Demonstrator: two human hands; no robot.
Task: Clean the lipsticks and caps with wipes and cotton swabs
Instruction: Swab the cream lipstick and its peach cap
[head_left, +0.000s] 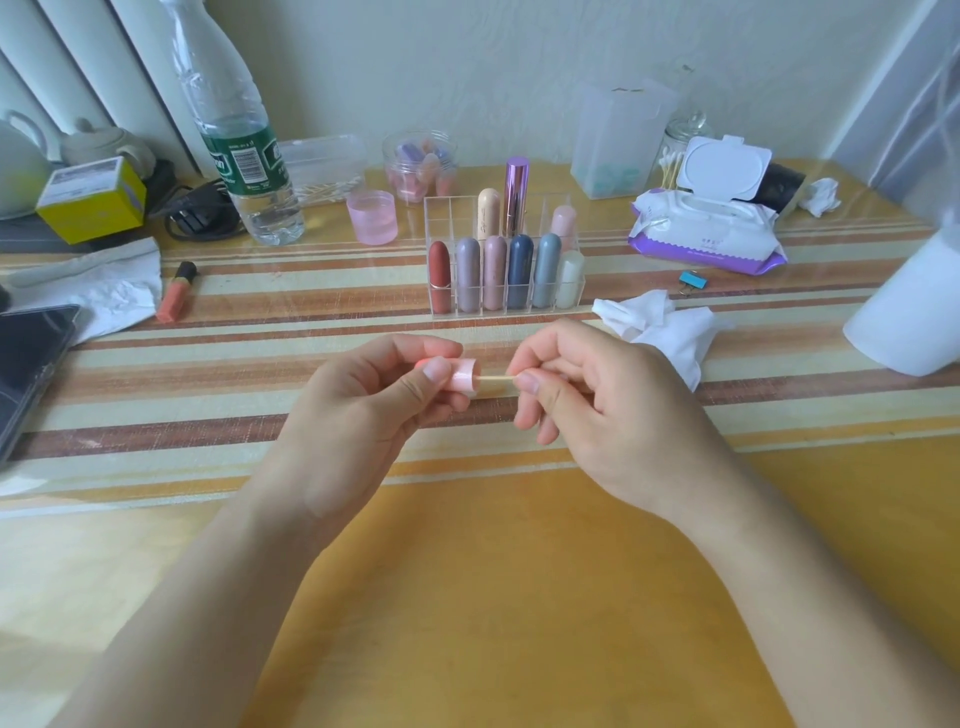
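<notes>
Counter (467, 571) carried a wipes pack (706, 234) at far right and a rack (506, 314) of lipsticks at centre. Above the near stripes, the left hand (363, 410) gripped a pink cap (462, 375) between thumb and fingers, mouth facing right. The right hand (587, 400) pinched a swab (496, 383) that entered the mouth, tip hidden. Likely risks: a hard push could snap the thin stick or leave cotton inside; a slack grip could drop the cap.

Yellow bench (519, 571) under a cloth striped brown, cream and orange (260, 421) — pale pink plastic lipstick cap (462, 375), purple-and-white soft wipes pack (706, 244), green-labelled clear bottle (244, 161).
</notes>
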